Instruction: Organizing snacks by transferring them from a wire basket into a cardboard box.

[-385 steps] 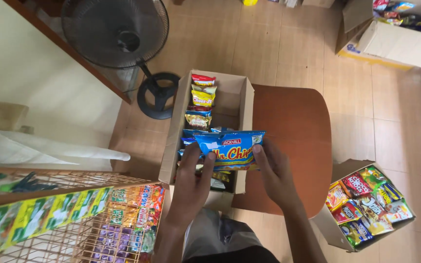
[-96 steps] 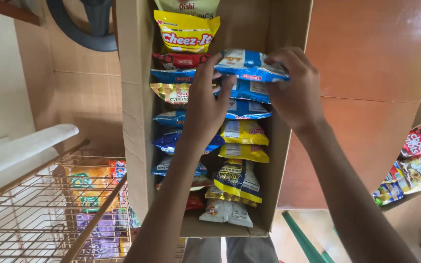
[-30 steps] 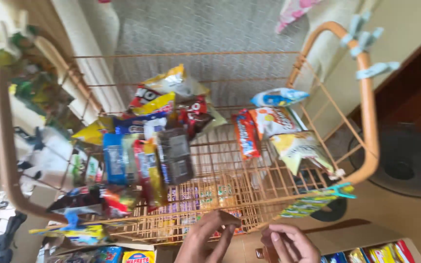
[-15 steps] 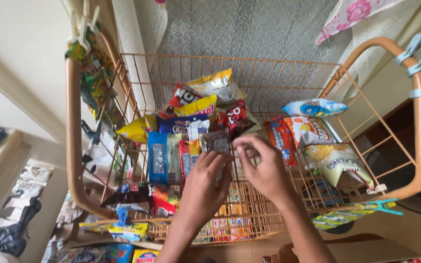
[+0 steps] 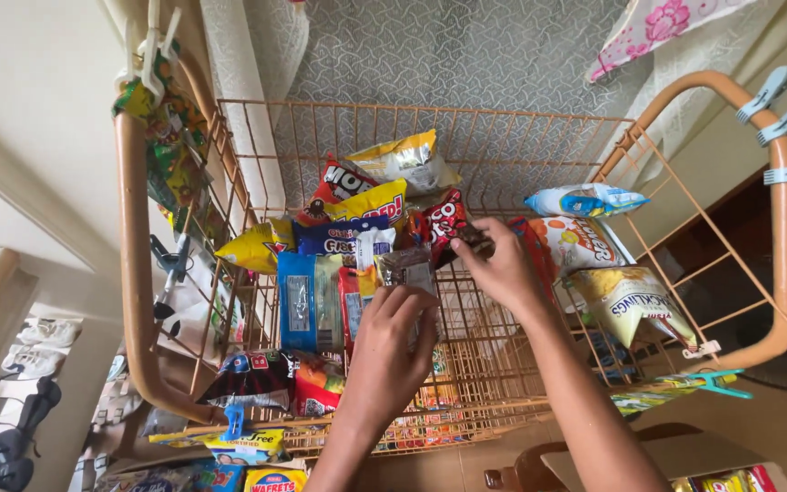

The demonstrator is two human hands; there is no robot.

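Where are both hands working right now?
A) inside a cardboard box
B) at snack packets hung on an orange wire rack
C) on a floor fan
B: the left hand and right hand pinch small packets against the orange wire rack.

Snack box cut off below
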